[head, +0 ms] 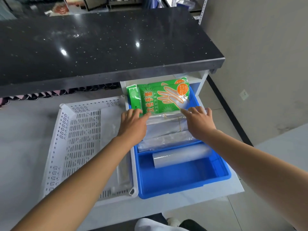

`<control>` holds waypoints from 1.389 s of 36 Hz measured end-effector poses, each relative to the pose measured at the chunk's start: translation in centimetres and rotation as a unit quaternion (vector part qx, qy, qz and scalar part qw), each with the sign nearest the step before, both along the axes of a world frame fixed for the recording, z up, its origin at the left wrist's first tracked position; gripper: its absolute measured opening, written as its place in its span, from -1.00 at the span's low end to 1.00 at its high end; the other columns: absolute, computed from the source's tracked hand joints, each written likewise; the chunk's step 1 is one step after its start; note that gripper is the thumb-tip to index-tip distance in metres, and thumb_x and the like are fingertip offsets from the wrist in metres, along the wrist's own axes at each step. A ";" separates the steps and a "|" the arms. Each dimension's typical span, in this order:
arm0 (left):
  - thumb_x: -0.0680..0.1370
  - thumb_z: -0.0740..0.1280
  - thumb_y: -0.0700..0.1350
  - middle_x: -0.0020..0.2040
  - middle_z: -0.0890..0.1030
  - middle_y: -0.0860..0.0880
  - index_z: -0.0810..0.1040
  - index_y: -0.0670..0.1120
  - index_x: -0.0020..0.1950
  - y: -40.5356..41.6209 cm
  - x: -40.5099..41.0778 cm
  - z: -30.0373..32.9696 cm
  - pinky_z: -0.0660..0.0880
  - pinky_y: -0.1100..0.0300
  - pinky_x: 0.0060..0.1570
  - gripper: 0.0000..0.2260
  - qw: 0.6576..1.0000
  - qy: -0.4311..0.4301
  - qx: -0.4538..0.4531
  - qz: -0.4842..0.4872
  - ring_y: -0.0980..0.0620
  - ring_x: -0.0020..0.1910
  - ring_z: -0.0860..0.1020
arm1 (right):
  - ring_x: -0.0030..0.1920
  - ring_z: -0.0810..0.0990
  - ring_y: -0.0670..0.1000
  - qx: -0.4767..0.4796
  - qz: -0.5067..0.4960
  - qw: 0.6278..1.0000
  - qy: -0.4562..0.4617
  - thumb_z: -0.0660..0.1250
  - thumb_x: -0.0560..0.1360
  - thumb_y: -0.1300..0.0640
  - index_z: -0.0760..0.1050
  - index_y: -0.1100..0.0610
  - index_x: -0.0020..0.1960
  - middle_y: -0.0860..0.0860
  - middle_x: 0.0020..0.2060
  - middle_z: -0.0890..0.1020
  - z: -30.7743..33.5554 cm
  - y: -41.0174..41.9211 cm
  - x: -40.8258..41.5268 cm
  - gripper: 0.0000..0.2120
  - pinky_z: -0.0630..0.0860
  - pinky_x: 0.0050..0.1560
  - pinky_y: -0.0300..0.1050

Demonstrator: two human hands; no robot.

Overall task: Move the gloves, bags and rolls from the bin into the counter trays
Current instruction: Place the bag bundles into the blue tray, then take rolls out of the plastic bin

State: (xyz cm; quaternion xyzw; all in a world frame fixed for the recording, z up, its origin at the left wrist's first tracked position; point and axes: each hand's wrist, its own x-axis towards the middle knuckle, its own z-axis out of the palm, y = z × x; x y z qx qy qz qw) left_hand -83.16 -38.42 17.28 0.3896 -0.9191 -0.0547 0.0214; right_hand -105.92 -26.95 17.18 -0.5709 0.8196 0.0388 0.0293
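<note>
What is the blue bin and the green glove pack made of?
The blue bin looks like smooth hard plastic, with glossy molded walls. The green glove pack looks like thin shiny plastic film: it wrinkles, glints, and has a see-through hand-shaped window.

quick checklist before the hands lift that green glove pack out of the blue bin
1. Left hand on the green glove pack: ok, fingertips on its near left corner.
2. Right hand on the pack: ok, fingertips at its near right edge.
3. Firm grip closed on the pack: cannot tell.
4. Clear bags free of the pack: cannot tell; they lie just under its near edge.
5. Roll out of the way: ok, nearer in the blue bin.
6. White tray has room: ok, mostly bare.
</note>
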 end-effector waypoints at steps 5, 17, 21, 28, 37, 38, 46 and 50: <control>0.62 0.19 0.11 0.56 0.19 -0.12 0.08 0.07 0.60 1.9 1.3 1.9 0.04 -0.07 0.47 -0.42 0.999 0.009 0.032 0.022 -0.15 0.52 0.12 | 0.48 0.22 0.14 -0.051 -0.001 0.997 -0.065 0.19 0.59 -0.02 0.14 -0.07 0.55 0.06 0.50 0.30 1.8 1.7 0.6 -0.45 0.10 0.44 0.23; 0.53 0.37 0.11 0.56 0.24 -0.11 0.29 0.02 0.54 18.8 8.5 4.1 0.14 -0.07 0.49 -0.38 0.943 0.213 0.129 0.220 -0.12 0.55 0.17 | 0.50 0.25 0.02 -0.133 0.018 0.926 -0.352 0.31 0.49 -0.19 0.35 -0.17 0.45 -0.07 0.49 0.35 6.7 14.0 7.2 -0.46 0.19 0.48 0.16; 0.53 0.33 0.19 0.58 0.15 0.08 0.21 0.20 0.54 26.2 11.9 2.2 0.13 -0.06 0.51 -0.39 0.904 0.265 0.148 0.302 0.02 0.57 0.09 | 0.51 0.21 -0.10 -0.149 0.044 0.889 -0.431 0.31 0.48 -0.20 0.38 -0.20 0.41 -0.16 0.46 0.36 5.7 18.3 12.0 -0.49 0.18 0.50 0.06; 0.50 0.37 0.21 0.59 0.11 0.09 0.17 0.21 0.54 35.6 19.5 -0.3 0.15 -0.09 0.49 -0.34 0.864 0.174 0.183 0.436 -0.03 0.56 0.13 | 0.55 0.06 -0.11 0.019 0.191 0.882 -0.429 0.23 0.50 -0.29 0.24 -0.23 0.49 -0.20 0.52 0.24 3.2 22.6 19.9 -0.42 0.04 0.53 -0.05; 0.51 0.23 0.31 0.63 -0.01 0.09 0.07 0.23 0.57 42.0 29.7 -0.9 -0.02 -0.07 0.53 -0.32 0.808 0.096 0.232 0.533 -0.02 0.59 -0.06 | 0.52 0.21 -0.04 0.122 0.332 0.867 -0.351 0.22 0.49 -0.32 0.22 -0.18 0.51 -0.13 0.51 0.29 3.5 22.1 30.4 -0.37 0.14 0.50 0.03; 0.51 0.23 0.32 0.63 -0.03 0.09 0.06 0.23 0.58 42.6 30.9 -1.0 -0.04 -0.07 0.54 -0.31 0.799 0.104 0.236 0.543 -0.01 0.59 -0.08 | 0.51 0.22 -0.04 0.123 0.340 0.865 -0.347 0.22 0.49 -0.32 0.23 -0.17 0.51 -0.12 0.50 0.31 3.6 22.1 31.8 -0.37 0.16 0.49 0.03; 0.52 0.24 0.32 0.63 -0.06 0.09 0.02 0.21 0.58 47.7 44.2 -2.1 0.00 -0.03 0.53 -0.30 0.743 0.161 0.218 0.612 -0.01 0.59 -0.06 | 0.49 0.25 -0.05 0.166 0.395 0.848 -0.314 0.25 0.51 -0.28 0.26 -0.13 0.51 -0.11 0.49 0.34 3.2 23.6 46.1 -0.39 0.18 0.49 0.01; 0.52 0.30 0.25 0.62 0.04 0.07 0.08 0.18 0.58 50.8 50.9 -2.3 0.08 0.01 0.51 -0.30 0.703 0.205 0.202 0.650 0.00 0.57 0.04 | 0.44 0.34 -0.05 0.167 0.420 0.837 -0.309 0.28 0.51 -0.25 0.31 -0.12 0.47 -0.14 0.43 0.40 3.1 24.5 53.8 -0.43 0.24 0.45 -0.05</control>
